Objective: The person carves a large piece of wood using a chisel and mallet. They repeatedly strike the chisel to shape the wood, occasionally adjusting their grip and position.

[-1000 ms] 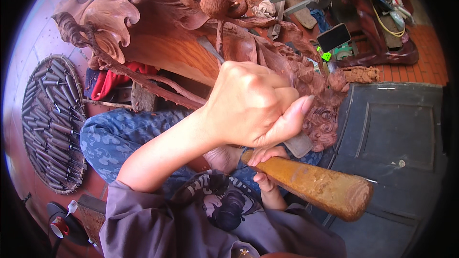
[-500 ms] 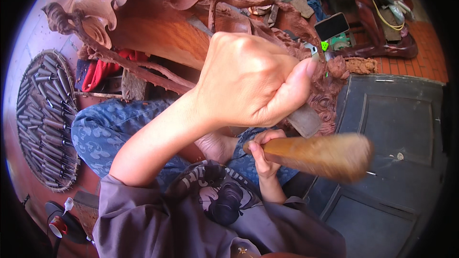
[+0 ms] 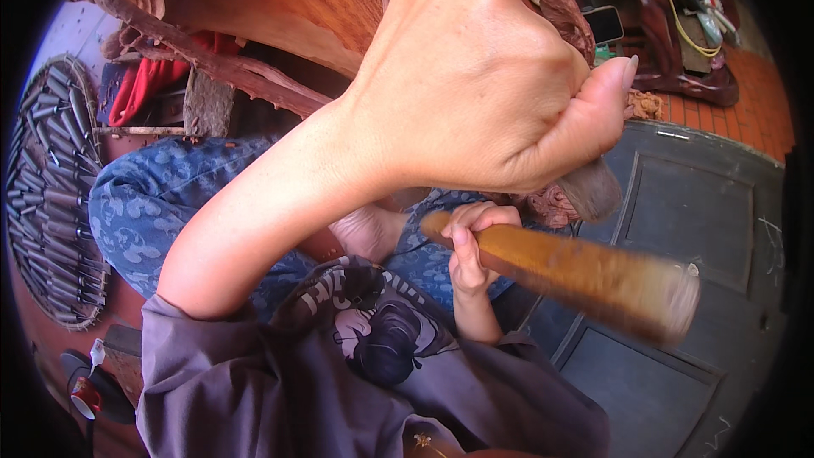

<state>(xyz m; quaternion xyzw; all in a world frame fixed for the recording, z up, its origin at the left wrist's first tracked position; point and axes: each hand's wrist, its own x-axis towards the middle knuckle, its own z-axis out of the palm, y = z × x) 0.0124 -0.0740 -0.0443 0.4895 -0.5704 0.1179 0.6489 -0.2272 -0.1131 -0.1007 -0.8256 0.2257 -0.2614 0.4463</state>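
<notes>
My left hand [image 3: 483, 85] is raised large in the middle of the view, closed in a fist on a chisel. The worn end of the chisel's wooden handle [image 3: 593, 192] sticks out below the thumb; much of the tool is hidden by the fist. A grey flat strip, possibly its blade, shows beyond the wrist. Lower down, my right hand [image 3: 475, 246] grips a yellow-brown wooden mallet [image 3: 585, 276] near its narrow end. Its thick end points right and is blurred by motion. Beyond the fist lies a large reddish carved wood piece [image 3: 271, 4].
On the left floor sits a round basket [image 3: 100, 288] of several dark-handled tools. A red cloth [image 3: 140, 89] and a wood block [image 3: 208, 104] lie under the carving. Dark panelled board [image 3: 695, 212] spreads to the right, a phone [image 3: 604, 24] beyond it. A red cup [image 3: 85, 397] stands lower left.
My left fist has moved up and right in the view, looking larger. The mallet has swung slightly lower, its thick end further right. The surroundings have shifted up and left.
</notes>
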